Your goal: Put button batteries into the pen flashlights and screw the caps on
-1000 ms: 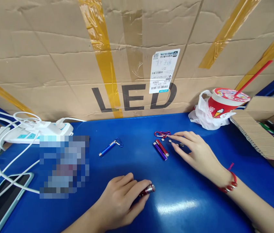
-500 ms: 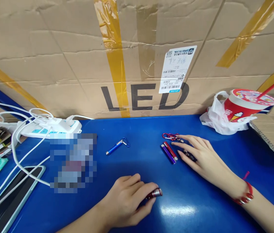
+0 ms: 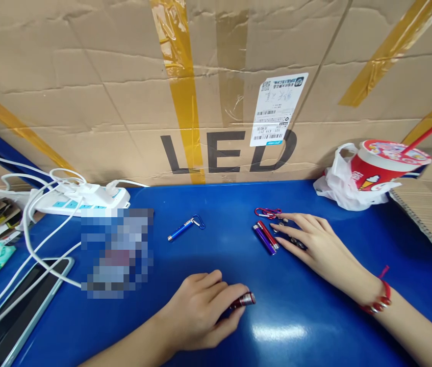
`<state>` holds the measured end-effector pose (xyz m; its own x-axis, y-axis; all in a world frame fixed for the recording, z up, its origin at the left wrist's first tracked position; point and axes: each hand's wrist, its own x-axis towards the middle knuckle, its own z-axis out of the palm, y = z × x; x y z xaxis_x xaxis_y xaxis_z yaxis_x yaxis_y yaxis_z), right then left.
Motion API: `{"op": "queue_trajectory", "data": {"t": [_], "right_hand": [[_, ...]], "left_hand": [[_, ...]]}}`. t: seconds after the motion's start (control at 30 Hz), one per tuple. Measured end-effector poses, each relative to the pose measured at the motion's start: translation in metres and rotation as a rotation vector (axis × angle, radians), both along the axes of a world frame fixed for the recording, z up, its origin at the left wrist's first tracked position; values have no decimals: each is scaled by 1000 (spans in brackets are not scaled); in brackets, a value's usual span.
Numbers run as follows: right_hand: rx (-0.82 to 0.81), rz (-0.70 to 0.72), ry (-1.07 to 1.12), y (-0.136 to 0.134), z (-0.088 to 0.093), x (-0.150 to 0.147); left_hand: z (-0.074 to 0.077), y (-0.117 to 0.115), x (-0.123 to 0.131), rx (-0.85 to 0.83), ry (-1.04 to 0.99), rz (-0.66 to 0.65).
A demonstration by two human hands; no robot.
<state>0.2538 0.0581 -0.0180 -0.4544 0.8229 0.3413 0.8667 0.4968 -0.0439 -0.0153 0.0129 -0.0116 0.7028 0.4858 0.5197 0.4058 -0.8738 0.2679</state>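
Note:
My left hand [image 3: 204, 311] is closed around a dark red mini flashlight [image 3: 243, 301], its silvery end poking out between thumb and forefinger. Much of that flashlight is hidden by the fingers. To the right, my right hand [image 3: 311, 234] rests palm down with its fingers spread. Under and between those fingers lie several small dark round pieces, like button cells [image 3: 294, 240], partly covered. A red tube [image 3: 268, 235] and a purple tube [image 3: 264, 240] lie side by side at its fingertips. Just beyond them is a red carabiner clip [image 3: 267, 212]. A blue mini flashlight [image 3: 180, 231] with a clip lies farther left.
A large cardboard box [image 3: 124, 92] walls off the back of the blue table [image 3: 216, 214]. Left are a white power strip [image 3: 58, 205] with cables, a blurred-out object [image 3: 118, 255] and a tablet [image 3: 24, 306]. A red paper cup [image 3: 380, 168] in a plastic bag stands back right.
The view has shifted very slightly. Both hands keep almost the same place and pose, the left still around the flashlight, the right still spread by the small pieces.

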Motion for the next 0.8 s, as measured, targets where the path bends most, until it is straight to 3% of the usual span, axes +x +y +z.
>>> {"op": "queue_trajectory", "data": {"t": [0.6,0.8], "right_hand": [[34,-38,64,-4,9,-1],[193,76,345,-28,30,-29]], "left_hand": [[3,-4,1,-40,-55,-15],[2,-5,1,-37,-8,5]]}}
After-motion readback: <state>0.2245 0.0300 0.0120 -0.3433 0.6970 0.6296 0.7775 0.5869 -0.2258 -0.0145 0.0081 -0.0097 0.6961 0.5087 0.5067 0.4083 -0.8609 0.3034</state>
